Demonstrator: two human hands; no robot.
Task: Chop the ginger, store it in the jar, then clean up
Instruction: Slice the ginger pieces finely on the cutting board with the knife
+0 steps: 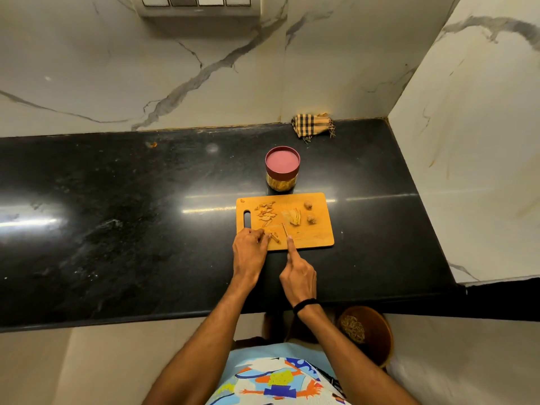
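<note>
Mid-chop at the board's near edge; jar not yet opened.
Left hand [249, 249] curls its fingertips onto the ginger strips [273, 236], pinning them for the cut. Right hand [298, 276] grips the knife [285, 229], forefinger along the spine, likely for steering. Cutting board [318, 235] on table [117, 214]: slices [266, 214] left, whole knobs [310, 219] right. Beyond it, the lidded jar [282, 171]; checked cloth [312, 125] by the wall, probably for wiping.

A thin black band [305, 304] goes round the wrist of the right hand [298, 276]. Both arms [210, 331] are bare. At 6 o'clock, the white clothes [277, 378] show blue, orange and yellow cartoon shapes, with some light blue.
</note>
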